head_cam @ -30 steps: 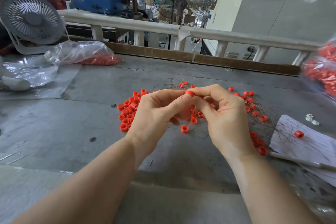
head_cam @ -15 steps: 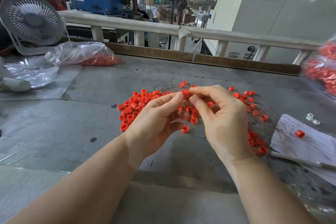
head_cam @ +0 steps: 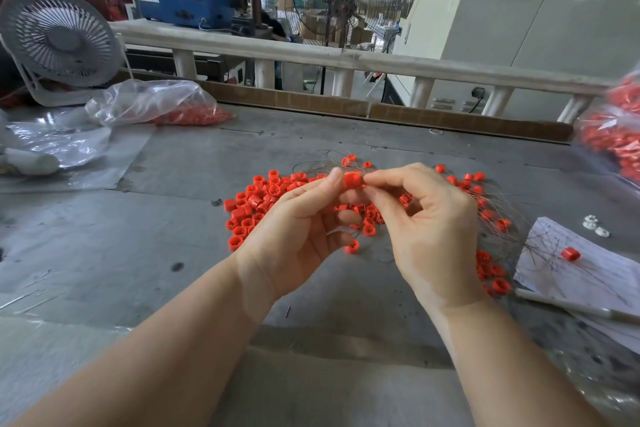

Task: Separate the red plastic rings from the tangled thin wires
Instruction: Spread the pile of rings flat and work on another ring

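Observation:
A red plastic ring (head_cam: pixel 352 180) is held above the grey table between both hands. My left hand (head_cam: pixel 298 232) pinches its left side with thumb and fingertip. My right hand (head_cam: pixel 429 229) pinches its right side, fingers curled. A pile of loose red rings (head_cam: pixel 254 204) lies on the table to the left of the hands. Tangled thin wires (head_cam: pixel 502 215) with several rings threaded among them spread behind and to the right of the hands. One ring (head_cam: pixel 352 247) lies alone under the hands.
A sheet of paper (head_cam: pixel 588 274) with a single ring (head_cam: pixel 570 254) lies at the right. Plastic bags of red rings sit at back left (head_cam: pixel 156 104) and at the right edge (head_cam: pixel 616 139). A white fan (head_cam: pixel 59 42) stands back left. A railing (head_cam: pixel 346 59) borders the far edge.
The hands have drawn slightly apart, so the pinched ring shows more fully between the fingertips. My left hand has turned its palm more upward.

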A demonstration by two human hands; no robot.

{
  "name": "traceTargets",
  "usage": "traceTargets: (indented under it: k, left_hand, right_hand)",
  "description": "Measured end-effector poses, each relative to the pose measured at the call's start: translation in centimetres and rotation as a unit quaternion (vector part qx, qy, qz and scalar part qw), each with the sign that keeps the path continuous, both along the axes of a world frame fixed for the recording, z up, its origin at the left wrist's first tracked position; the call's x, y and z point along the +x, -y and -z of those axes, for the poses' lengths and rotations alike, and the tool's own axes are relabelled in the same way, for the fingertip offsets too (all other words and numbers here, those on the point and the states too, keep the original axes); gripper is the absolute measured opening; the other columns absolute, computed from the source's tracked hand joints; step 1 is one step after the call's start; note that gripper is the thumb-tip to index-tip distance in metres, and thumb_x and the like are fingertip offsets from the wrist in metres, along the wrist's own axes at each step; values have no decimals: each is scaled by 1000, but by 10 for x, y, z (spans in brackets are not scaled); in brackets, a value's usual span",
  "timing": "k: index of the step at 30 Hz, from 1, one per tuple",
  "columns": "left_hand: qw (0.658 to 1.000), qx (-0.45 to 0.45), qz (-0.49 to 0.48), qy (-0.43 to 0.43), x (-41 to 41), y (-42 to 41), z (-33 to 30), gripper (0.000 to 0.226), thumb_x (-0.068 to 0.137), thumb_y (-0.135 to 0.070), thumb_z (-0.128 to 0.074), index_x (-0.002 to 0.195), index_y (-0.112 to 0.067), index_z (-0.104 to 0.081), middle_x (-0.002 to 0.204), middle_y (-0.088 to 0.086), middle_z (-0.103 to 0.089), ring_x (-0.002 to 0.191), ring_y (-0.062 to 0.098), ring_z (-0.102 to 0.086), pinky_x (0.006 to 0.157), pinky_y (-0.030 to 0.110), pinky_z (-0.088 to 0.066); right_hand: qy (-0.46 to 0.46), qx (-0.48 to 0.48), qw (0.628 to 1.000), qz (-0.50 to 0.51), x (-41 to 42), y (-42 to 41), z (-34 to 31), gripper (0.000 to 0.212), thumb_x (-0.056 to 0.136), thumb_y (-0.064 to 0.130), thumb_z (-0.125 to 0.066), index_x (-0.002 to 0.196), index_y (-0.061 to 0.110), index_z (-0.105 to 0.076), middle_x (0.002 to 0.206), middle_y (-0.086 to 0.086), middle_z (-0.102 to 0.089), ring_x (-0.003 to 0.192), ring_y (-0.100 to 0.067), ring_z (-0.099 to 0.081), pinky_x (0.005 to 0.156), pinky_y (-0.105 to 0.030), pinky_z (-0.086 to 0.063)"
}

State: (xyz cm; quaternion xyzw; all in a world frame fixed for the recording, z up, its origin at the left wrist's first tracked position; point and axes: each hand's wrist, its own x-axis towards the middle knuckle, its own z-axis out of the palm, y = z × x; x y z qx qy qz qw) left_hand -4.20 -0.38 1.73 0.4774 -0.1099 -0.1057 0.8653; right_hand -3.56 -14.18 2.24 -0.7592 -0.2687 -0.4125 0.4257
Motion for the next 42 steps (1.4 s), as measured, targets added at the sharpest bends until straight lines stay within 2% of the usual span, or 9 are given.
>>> traceTargets:
  k: [2,4,9,15,19,27,37,42]
  left_hand:
    - [1000,2,-25,10,1,0,2,20,72,-30,-62,79,-18,-76,70,-4,-66,57,4,-59,51,17,-49]
    - [999,-3,-50,12,2,1,4,17,71,-20,-63,79,-14,-76,66,-1,-64,58,5,-59,55,17,-52]
    - [998,-47,-40,7,3,2,4,21,72,-10,-60,83,-11,-77,76,4,-72,64,8,-67,68,18,-56]
    - [998,-58,6,7,-2,1,0,28,76,-11,-56,98,-10,-74,89,8,-73,80,14,-71,70,21,-57]
    - [998,-57,11,11,-3,2,-2,30,76,-11,-55,101,-10,-72,91,7,-73,81,13,-71,71,22,-57]
    - [998,-49,10,24,-3,2,-1,28,76,-12,-55,94,-15,-75,90,5,-73,79,12,-71,67,22,-57]
    - [999,-25,18,26,-3,2,0,20,78,-20,-55,89,-21,-72,80,-1,-70,68,9,-68,59,20,-55]
    - [1000,-5,-6,28,1,3,3,21,81,-19,-52,97,-11,-63,71,3,-66,63,8,-64,57,19,-53]
  right_hand:
    - [21,-28,999,15,-1,0,1,7,76,0,-74,79,7,-73,73,2,-69,70,-10,-64,65,-26,-51]
    - [30,-41,998,23,-2,0,1,7,75,1,-75,77,7,-73,72,0,-69,68,-14,-64,64,-30,-51]
    - [16,2,999,33,1,1,1,7,78,5,-73,82,10,-73,75,1,-68,70,-11,-63,65,-22,-49]
    - [6,29,999,15,2,1,1,8,82,4,-68,86,10,-72,77,4,-66,74,-7,-61,69,-17,-48]
    - [19,32,999,15,3,3,0,8,82,2,-67,84,9,-72,77,3,-65,74,-7,-60,71,-12,-45]
    - [26,23,999,0,2,2,-1,8,82,1,-67,84,7,-72,78,-2,-67,74,-12,-61,69,-19,-47]
    - [29,8,1000,8,-1,1,-2,7,82,2,-68,85,7,-72,77,0,-66,74,-10,-60,70,-19,-47]
    - [-2,1,1000,11,0,-1,0,8,81,4,-68,84,10,-72,77,2,-66,74,-14,-63,67,-27,-50]
